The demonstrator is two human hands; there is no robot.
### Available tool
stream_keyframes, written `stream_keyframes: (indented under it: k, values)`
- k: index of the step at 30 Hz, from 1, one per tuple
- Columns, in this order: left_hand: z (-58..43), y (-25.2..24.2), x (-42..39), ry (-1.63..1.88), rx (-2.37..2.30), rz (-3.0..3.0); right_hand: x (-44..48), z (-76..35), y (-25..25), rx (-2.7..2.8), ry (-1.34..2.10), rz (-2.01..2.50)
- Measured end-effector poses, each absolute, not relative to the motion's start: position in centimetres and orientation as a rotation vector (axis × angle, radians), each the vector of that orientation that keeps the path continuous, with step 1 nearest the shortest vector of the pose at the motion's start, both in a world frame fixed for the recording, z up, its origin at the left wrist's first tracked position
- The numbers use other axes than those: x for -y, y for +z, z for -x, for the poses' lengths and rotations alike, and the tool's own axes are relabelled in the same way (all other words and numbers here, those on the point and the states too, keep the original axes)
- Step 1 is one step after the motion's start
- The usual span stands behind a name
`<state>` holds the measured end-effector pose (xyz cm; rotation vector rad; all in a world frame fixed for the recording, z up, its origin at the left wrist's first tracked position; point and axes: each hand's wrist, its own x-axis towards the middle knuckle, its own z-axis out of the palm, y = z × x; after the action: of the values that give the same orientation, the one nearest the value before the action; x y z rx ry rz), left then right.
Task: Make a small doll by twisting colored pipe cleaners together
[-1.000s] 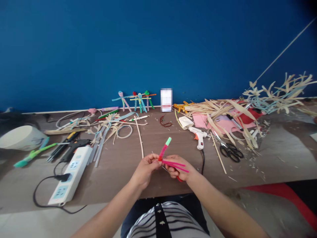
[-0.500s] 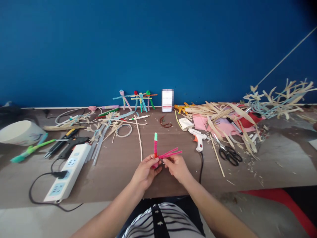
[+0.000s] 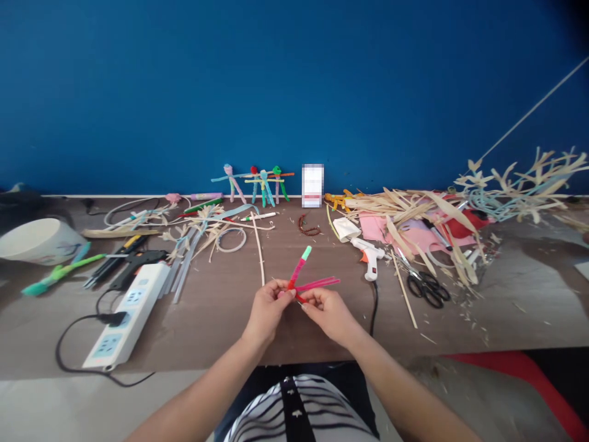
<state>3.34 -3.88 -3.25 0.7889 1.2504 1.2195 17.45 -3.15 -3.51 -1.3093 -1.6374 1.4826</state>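
My left hand (image 3: 268, 310) pinches a pipe-cleaner figure (image 3: 300, 271) at its red middle. One wrapped pink limb with a pale green tip points up and to the right. Loose pink pipe-cleaner ends (image 3: 322, 283) stick out rightward above my right hand (image 3: 329, 312). The right thumb and forefinger are closed on a short red piece of the same figure, close beside the left fingertips. Part of the figure is hidden behind my fingers. Several finished pipe-cleaner figures (image 3: 264, 179) lean against the blue wall.
To the right lie a white glue gun (image 3: 369, 256), black scissors (image 3: 427, 288) and a pile of pale strips (image 3: 405, 205). On the left are a white power strip (image 3: 131, 313), a black glue gun (image 3: 138, 265) and a white bowl (image 3: 39, 241). A phone-like screen (image 3: 313, 185) stands at the back.
The wrapped limb has gone from upright to leaning right. My left hand has turned over the figure, and its fingers have moved closer to my right hand.
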Motion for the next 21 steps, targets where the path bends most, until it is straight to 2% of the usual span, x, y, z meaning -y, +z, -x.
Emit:
stream_keyframes:
  k: [7,13,16,21]
  values:
    - [-2.8,-3.3,4.0,1.074,-1.363,-1.034,4.0,-18.2,-0.8,2.300,0.758,1.409]
    - [-2.6,-2.8,4.1,0.962,-1.361,-1.107,3.1,-18.4,0.5,2.325,0.586,1.291]
    - [-2.4,-2.3,4.3,0.924,-1.257,-1.048,1.9,-18.8,-0.1,2.158,0.839,1.271]
    - [-1.9,-2.2,4.6,0.826,-1.004,-0.953,0.2,-19.1,-1.8,1.685,1.826,1.202]
